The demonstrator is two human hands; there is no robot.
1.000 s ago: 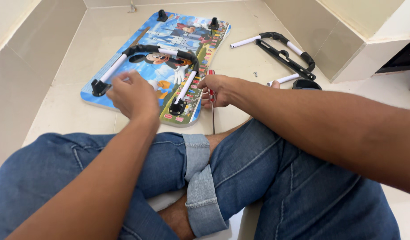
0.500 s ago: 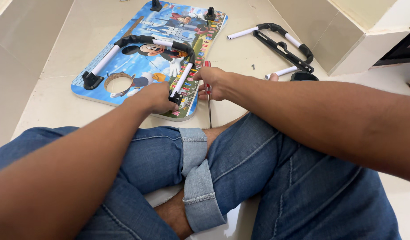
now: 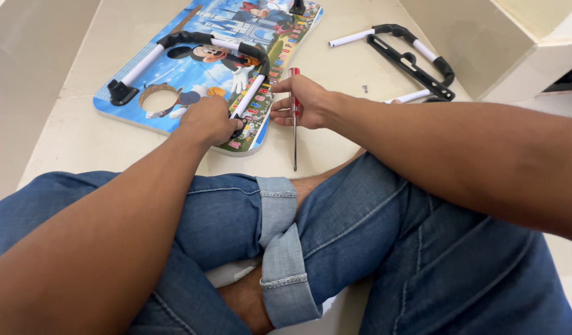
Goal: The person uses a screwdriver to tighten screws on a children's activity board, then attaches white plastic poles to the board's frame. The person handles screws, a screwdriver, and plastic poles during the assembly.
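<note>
I sit cross-legged on the pale tiled floor [image 3: 69, 133], my jeans [image 3: 373, 248] filling the lower half of the view; ahead of my knees lies the biggest piece, a lap tray board [image 3: 193, 80] printed with a bright cartoon picture, flat on the floor and angled away to the right, with a round cup hole [image 3: 159, 97] near its left end; across it lies a folding leg [image 3: 193, 46], a black-and-white bent tube with one black foot by the cup hole and its other end under my left hand; a small black bracket [image 3: 298, 7] stands at the board's far end; the second leg [image 3: 410, 59] lies loose on the floor to the right, well apart from the board, so I judge one leg is being fitted and the other is not yet mounted; my left hand [image 3: 208, 121] is closed down over the near end of the first leg at the board's edge, pressing it in place; my right hand [image 3: 301, 102] has its fingers curled round a red-handled screwdriver [image 3: 293, 118], its shaft pointing back toward my shin, tip off any screw; smallest of all, a loose screw [image 3: 365, 88] rests on the floor between my right hand and the second leg.
</note>
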